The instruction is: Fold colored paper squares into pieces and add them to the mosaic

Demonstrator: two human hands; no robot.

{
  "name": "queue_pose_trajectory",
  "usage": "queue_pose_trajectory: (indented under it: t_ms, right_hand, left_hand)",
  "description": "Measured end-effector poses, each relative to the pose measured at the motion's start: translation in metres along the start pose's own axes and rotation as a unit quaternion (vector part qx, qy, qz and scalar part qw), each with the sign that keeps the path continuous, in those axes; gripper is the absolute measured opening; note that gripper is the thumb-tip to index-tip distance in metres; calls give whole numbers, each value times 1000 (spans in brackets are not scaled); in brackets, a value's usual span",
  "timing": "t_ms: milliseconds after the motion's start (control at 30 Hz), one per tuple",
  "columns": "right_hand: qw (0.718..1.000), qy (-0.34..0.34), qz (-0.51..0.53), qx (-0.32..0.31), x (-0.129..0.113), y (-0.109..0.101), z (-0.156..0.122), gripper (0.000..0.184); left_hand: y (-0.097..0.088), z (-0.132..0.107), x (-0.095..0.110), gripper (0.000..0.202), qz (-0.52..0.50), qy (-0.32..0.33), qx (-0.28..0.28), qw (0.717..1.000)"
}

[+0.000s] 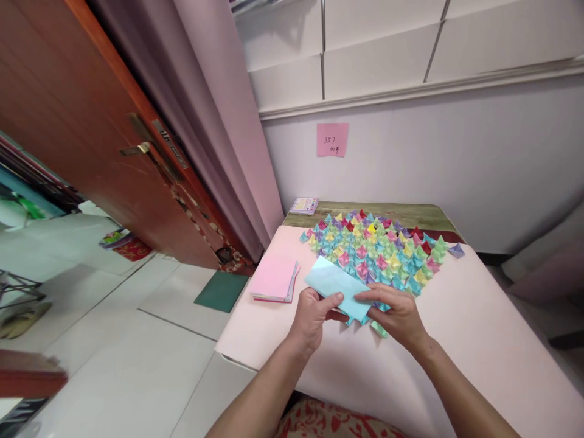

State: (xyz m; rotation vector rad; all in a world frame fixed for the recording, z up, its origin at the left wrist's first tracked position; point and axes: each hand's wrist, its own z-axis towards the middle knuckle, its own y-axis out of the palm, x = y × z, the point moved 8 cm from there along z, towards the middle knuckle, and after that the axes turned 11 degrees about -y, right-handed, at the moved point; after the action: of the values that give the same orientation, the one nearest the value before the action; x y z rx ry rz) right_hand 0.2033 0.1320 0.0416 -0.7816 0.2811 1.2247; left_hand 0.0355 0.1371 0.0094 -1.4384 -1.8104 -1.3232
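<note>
Head view: left hand (312,317) and right hand (398,315) each pinch, grip closed, one folded light-blue paper sheet (338,285) near multicoloured origami pieces (381,261) on the bench (479,340).

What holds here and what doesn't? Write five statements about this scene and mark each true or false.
The left hand and right hand both hold the blue paper. True.
The stack lies on the table, left of the folded pieces. True.
The folded pieces are all one colour. False: they show several colours.
A note is on the wall. True.
The green mat lies on the table. False: it lies on the floor.
</note>
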Motion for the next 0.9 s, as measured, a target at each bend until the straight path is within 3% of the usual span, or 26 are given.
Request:
queue_pose_trajectory:
  t_ms: [100,233,300,400,467,600,767,900]
  right_hand:
    - [995,81,56,18,9,3,-2,5]
    - [957,242,148,61,25,14,-15,23]
    - [934,291,187,90,28,18,-21,28]
    - [908,320,237,129,27,21,-22,41]
    - [893,347,261,117,28,25,-23,52]
    - [860,401,313,46,31,38,-28,39]
    - [860,410,302,40,30,33,-30,38]
    - [848,405,341,21,23,38,-27,36]
  left_hand:
    - [0,1,0,39,-2,7,-1,1000]
    - [6,-1,2,41,-1,21,-15,1000]
    - [8,-2,2,42,7,30,-13,999]
    - [6,-1,0,41,20,32,6,999]
    - [6,1,-5,41,28,24,5,999]
    - [10,2,-12,39,41,7,-18,999]
    - [-2,3,4,30,-34,48,2,998]
    - [0,6,5,26,-123,1,-39,992]
